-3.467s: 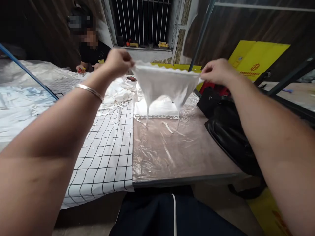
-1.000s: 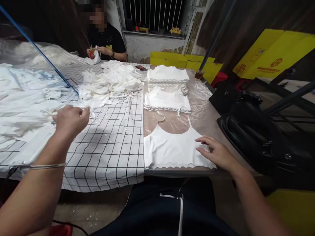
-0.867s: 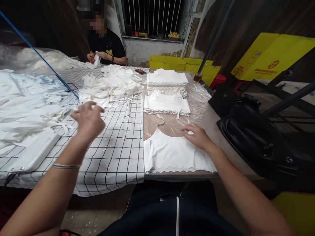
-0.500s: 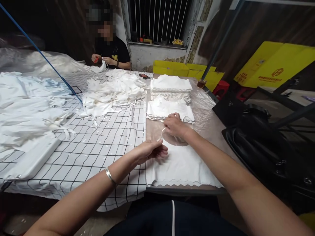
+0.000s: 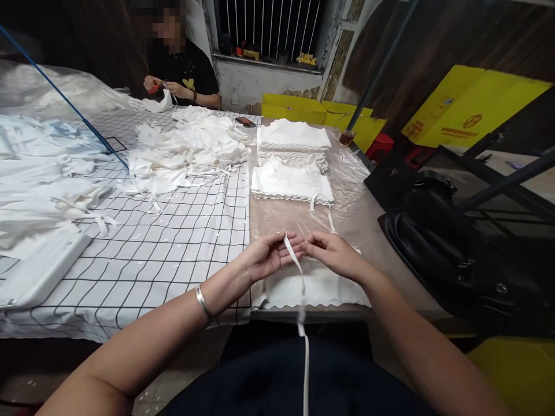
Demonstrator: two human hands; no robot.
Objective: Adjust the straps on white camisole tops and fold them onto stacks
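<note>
A white strap (image 5: 295,260) hangs from my left hand (image 5: 274,254), its upper end at the thumb and forefinger. That hand is turned palm up with its other fingers stretched out. My right hand (image 5: 332,254) is closed in a pinch at the left fingertips; what sits between its fingers is hidden. Beneath both hands a white garment (image 5: 321,284) with a wavy hem lies flat at the table's front edge, partly covered by them. Just beyond is a neat stack of white strapped tops (image 5: 291,182), with straps trailing from its near edge.
Another folded white stack (image 5: 293,136) stands behind. Loose white garments (image 5: 191,144) are heaped on the checked cloth (image 5: 203,231). A black bag (image 5: 429,231) lies at the right. Across the table, a person (image 5: 184,72) handles white fabric and a red-handled tool. A blue pole (image 5: 65,92) slants down at left.
My right hand has come back from the stack towards me and met my left hand. The left palm has turned up, and the strap now hangs down from it. The view has shifted slightly.
</note>
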